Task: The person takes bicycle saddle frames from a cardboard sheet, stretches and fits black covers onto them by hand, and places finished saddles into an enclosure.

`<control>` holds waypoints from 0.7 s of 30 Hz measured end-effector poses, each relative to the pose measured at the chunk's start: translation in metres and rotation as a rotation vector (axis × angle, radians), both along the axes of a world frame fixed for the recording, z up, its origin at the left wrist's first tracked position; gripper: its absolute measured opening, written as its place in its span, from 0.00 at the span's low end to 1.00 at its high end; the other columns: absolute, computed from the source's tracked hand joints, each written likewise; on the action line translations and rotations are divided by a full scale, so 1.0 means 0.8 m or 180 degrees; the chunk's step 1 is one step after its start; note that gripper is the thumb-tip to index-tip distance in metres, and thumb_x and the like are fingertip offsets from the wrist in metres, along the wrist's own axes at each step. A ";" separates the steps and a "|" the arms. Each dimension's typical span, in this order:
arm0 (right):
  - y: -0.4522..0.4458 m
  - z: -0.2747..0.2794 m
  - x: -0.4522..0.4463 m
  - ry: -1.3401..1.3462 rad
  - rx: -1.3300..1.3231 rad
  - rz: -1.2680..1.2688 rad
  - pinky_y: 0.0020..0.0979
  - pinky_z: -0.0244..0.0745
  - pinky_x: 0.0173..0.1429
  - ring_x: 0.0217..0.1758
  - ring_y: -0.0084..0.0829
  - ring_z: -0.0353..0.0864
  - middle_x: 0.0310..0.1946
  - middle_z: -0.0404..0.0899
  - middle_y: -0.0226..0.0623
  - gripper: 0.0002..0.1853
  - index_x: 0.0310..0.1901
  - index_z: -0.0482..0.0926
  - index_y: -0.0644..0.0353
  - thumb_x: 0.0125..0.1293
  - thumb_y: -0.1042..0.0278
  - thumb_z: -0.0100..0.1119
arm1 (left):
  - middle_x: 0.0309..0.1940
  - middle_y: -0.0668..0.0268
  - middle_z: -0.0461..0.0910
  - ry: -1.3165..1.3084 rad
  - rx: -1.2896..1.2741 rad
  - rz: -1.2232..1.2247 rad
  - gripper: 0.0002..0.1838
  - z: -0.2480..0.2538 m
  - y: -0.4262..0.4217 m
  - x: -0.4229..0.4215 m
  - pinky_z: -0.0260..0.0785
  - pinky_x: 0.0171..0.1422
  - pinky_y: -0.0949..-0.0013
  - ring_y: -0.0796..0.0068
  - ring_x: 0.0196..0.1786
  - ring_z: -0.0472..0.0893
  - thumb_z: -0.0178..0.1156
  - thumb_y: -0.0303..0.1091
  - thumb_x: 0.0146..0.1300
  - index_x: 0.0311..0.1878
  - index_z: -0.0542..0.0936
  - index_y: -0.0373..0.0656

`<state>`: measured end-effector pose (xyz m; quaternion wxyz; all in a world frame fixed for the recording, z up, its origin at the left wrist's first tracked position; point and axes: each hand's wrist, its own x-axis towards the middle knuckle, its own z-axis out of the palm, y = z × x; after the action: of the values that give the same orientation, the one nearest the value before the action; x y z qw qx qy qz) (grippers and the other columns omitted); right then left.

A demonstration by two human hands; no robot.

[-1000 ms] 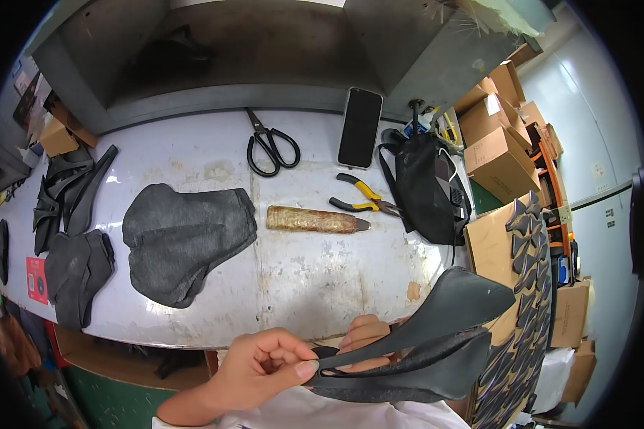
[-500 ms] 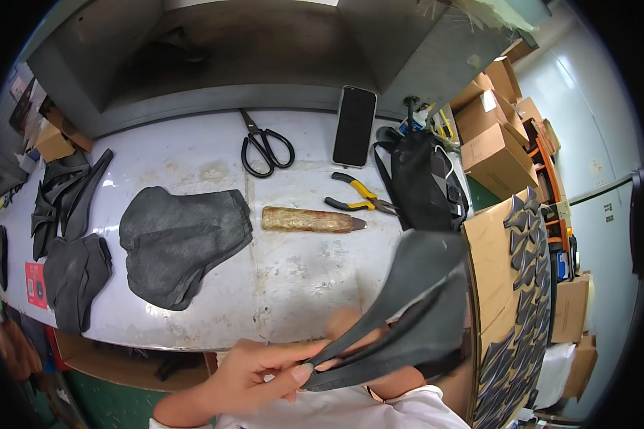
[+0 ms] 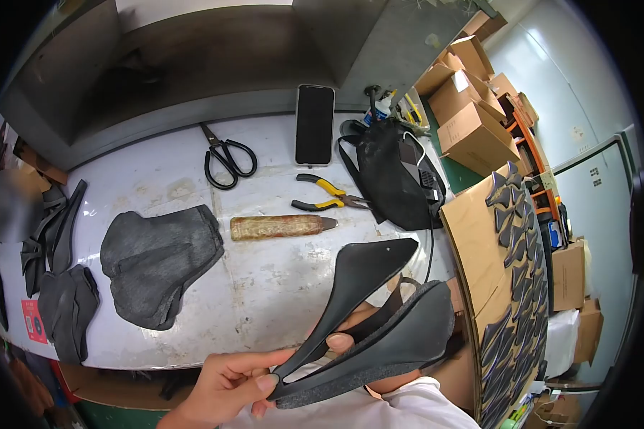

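Observation:
A black bicycle saddle, split down its middle into two wings, is held above the front edge of the workbench. My left hand pinches its narrow nose between thumb and fingers. My right hand is behind the saddle and mostly hidden by it; a thumb and part of the fingers show in the gap, closed against it. Beyond the saddle lies a pointed tool with a tape-wrapped handle. Left of that tool is a stack of dark grey saddle-shaped pads.
Black-handled scissors, a phone, yellow-black pliers and a black bag lie farther back. More black pieces are at left. On the right, a board carries rows of saddle-shaped parts beside cardboard boxes.
My view has shifted, moving the bench things left in the picture. The saddle has turned, its wings now showing more clearly apart. Both hands keep hold. A grey blur has appeared at far left.

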<state>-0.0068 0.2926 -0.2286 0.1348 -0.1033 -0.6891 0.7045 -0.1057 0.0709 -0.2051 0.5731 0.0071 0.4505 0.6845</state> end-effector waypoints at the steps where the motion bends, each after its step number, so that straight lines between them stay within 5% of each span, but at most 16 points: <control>1: 0.001 0.008 -0.001 -0.0001 -0.0005 -0.0012 0.40 0.73 0.52 0.44 0.36 0.80 0.37 0.84 0.39 0.09 0.39 0.86 0.62 0.67 0.63 0.66 | 0.24 0.62 0.82 -0.0001 -0.0005 -0.0012 0.22 -0.001 0.000 0.002 0.70 0.25 0.78 0.81 0.22 0.78 0.58 0.24 0.67 0.63 0.74 0.27; 4: 0.001 0.025 -0.008 -0.0350 -0.0242 0.0405 0.37 0.74 0.50 0.45 0.35 0.82 0.38 0.84 0.41 0.09 0.43 0.85 0.62 0.65 0.67 0.68 | 0.24 0.62 0.82 0.0047 0.0160 0.0090 0.21 0.000 0.006 0.005 0.70 0.26 0.78 0.81 0.22 0.78 0.57 0.23 0.67 0.62 0.75 0.27; 9: -0.015 -0.008 -0.020 0.0250 -0.1369 0.0401 0.28 0.78 0.46 0.42 0.30 0.84 0.37 0.85 0.42 0.09 0.38 0.84 0.68 0.60 0.72 0.73 | 0.24 0.63 0.83 0.0711 -0.0102 0.0086 0.20 0.003 0.015 0.012 0.70 0.27 0.79 0.82 0.21 0.78 0.58 0.23 0.67 0.61 0.77 0.29; 11: -0.009 -0.029 -0.014 0.0157 -0.1023 0.0610 0.29 0.80 0.44 0.37 0.31 0.85 0.32 0.86 0.40 0.11 0.35 0.84 0.69 0.60 0.68 0.72 | 0.24 0.63 0.83 0.0916 -0.0034 0.0054 0.20 0.004 0.015 0.013 0.70 0.28 0.79 0.83 0.21 0.78 0.59 0.23 0.67 0.61 0.77 0.29; 13: -0.021 -0.045 -0.009 0.0595 -0.1368 -0.0295 0.46 0.86 0.35 0.32 0.46 0.87 0.32 0.82 0.54 0.20 0.45 0.63 0.54 0.62 0.81 0.65 | 0.23 0.64 0.83 0.1119 0.0035 0.0022 0.20 0.004 0.014 0.014 0.70 0.28 0.79 0.83 0.21 0.78 0.60 0.24 0.66 0.61 0.77 0.29; 16: -0.020 -0.056 -0.006 0.0796 -0.1580 -0.0129 0.49 0.87 0.37 0.33 0.46 0.87 0.30 0.81 0.53 0.21 0.47 0.62 0.52 0.62 0.79 0.65 | 0.26 0.64 0.83 0.1548 -0.0063 -0.0144 0.18 -0.006 0.014 0.008 0.70 0.30 0.80 0.84 0.24 0.79 0.65 0.26 0.63 0.56 0.81 0.31; 18: -0.022 -0.058 -0.005 0.0649 -0.1353 0.0316 0.49 0.87 0.39 0.34 0.47 0.87 0.30 0.81 0.54 0.21 0.47 0.62 0.53 0.62 0.80 0.65 | 0.28 0.70 0.78 0.2118 0.0910 0.0516 0.23 -0.036 0.023 0.001 0.68 0.35 0.78 0.84 0.29 0.76 0.61 0.29 0.70 0.66 0.73 0.36; 20: -0.045 -0.052 -0.010 0.0509 -0.1957 0.0661 0.51 0.86 0.40 0.34 0.50 0.87 0.36 0.81 0.55 0.21 0.49 0.64 0.54 0.62 0.81 0.65 | 0.34 0.67 0.80 0.1221 0.0703 0.0982 0.33 -0.036 0.039 -0.015 0.69 0.36 0.78 0.83 0.30 0.75 0.62 0.30 0.69 0.74 0.60 0.39; 21: -0.055 -0.046 -0.011 0.0432 -0.2249 0.0835 0.52 0.86 0.41 0.35 0.51 0.87 0.39 0.81 0.56 0.21 0.50 0.65 0.55 0.62 0.81 0.65 | 0.42 0.65 0.80 0.0637 0.1233 0.0859 0.42 -0.043 0.047 -0.023 0.68 0.38 0.78 0.84 0.32 0.75 0.59 0.29 0.70 0.78 0.44 0.44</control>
<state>-0.0155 0.2483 -0.2657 0.0449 -0.0076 -0.4007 0.9151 -0.1241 0.1084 -0.2396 0.4171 0.1244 0.3623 0.8242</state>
